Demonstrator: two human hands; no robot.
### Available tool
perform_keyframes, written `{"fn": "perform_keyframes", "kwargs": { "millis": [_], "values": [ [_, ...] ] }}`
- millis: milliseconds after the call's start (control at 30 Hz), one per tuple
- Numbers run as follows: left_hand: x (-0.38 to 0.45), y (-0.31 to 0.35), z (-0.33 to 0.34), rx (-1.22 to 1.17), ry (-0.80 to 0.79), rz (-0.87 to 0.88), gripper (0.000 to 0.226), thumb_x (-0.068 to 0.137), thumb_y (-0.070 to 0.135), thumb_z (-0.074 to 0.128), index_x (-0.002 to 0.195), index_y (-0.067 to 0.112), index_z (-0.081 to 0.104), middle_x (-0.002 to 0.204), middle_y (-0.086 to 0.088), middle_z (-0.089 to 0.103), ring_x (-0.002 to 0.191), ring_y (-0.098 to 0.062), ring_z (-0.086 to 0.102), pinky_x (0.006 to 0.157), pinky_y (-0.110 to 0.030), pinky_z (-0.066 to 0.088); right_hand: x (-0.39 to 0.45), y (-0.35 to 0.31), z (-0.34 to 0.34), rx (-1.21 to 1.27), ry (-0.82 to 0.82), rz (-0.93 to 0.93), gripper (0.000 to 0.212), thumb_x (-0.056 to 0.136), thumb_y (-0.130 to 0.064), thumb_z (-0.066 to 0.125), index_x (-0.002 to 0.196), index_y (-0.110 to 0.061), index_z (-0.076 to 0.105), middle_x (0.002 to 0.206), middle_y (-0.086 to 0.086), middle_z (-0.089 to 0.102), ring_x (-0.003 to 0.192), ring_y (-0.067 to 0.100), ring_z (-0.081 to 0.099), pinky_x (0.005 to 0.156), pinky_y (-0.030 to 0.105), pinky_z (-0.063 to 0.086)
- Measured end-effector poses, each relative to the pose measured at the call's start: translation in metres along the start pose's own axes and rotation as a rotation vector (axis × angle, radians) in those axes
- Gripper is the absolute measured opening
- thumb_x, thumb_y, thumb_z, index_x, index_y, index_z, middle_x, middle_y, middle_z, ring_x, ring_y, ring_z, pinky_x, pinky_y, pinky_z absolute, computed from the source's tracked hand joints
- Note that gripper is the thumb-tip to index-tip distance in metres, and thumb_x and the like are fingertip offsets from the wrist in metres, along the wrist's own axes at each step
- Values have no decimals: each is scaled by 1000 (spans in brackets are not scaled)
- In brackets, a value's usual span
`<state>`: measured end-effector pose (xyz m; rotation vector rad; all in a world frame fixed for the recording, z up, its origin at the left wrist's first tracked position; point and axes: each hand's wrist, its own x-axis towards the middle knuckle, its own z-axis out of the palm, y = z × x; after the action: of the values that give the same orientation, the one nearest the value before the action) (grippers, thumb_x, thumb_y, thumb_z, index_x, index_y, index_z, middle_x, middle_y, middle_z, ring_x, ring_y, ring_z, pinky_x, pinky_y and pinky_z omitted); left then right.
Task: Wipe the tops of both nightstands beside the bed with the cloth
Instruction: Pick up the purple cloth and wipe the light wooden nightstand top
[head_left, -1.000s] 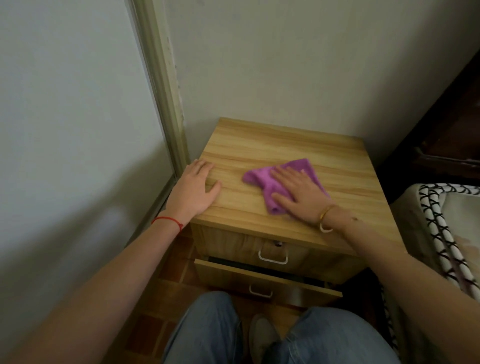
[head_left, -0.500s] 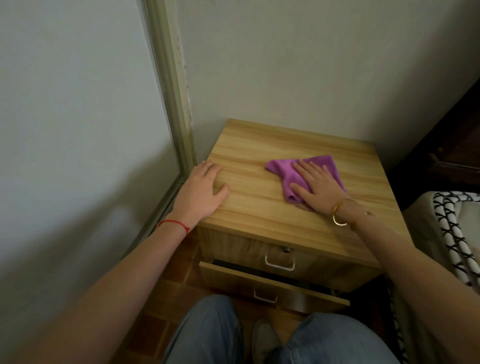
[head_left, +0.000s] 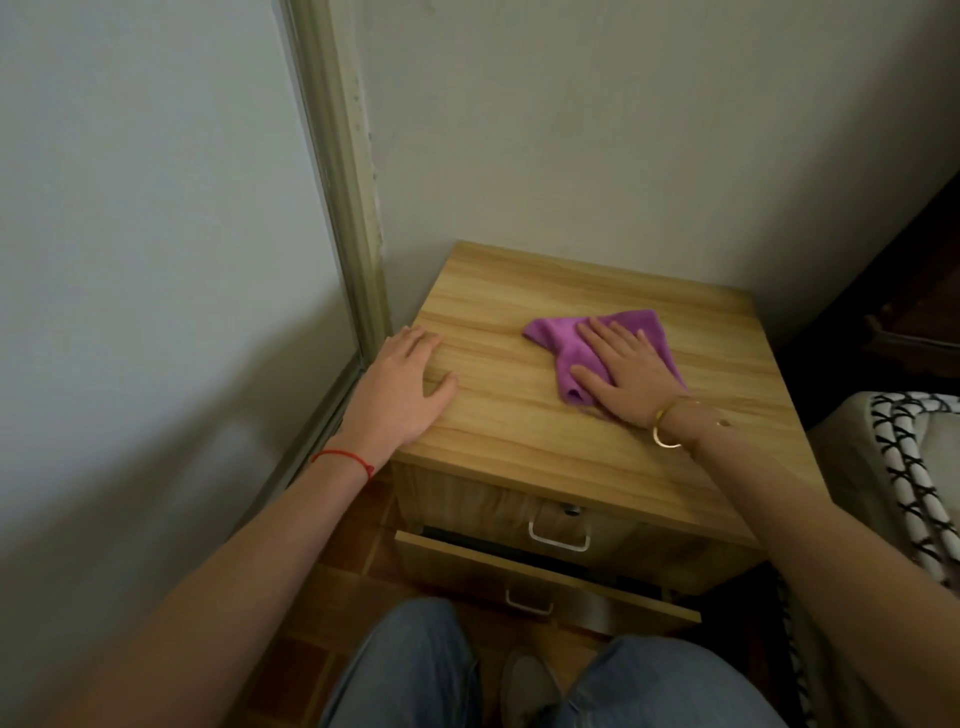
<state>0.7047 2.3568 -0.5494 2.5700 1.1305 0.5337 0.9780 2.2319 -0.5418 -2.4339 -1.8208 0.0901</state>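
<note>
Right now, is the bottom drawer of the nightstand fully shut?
No. The lower drawer sticks out from the nightstand front with a dark gap above it, while the upper drawer sits flush.

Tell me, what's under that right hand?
The purple cloth, pressed flat on the nightstand by the right hand. The cloth's middle and the wood beneath are covered.

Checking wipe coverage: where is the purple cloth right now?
The purple cloth lies flat under the right hand on the nightstand top, right of centre, apart from the left hand.
</note>
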Motion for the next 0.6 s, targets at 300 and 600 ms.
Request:
{"fn": "perform_keyframes", "kwargs": {
  "millis": [300, 600],
  "values": [
    [-15, -1, -7, -14, 56, -33, 59, 97, 43, 47, 148, 14, 37, 156, -4, 31, 146, -19, 19, 116, -27, 6, -40, -58, 8, 69, -1, -377, 67, 94, -61, 28, 151, -33, 6, 158, -10, 5, 146, 8, 1, 117, 32, -6],
    [-34, -2, -9, -58, 71, -80, 59, 97, 47, 46, 149, 20, 35, 158, 3, 26, 147, -14, 15, 112, -26, 7, 28, -81, 15, 31, 38, -275, 70, 92, -60, 25, 151, -26, 13, 159, -2, 12, 146, 17, 8, 117, 34, -3]
  ]
}}
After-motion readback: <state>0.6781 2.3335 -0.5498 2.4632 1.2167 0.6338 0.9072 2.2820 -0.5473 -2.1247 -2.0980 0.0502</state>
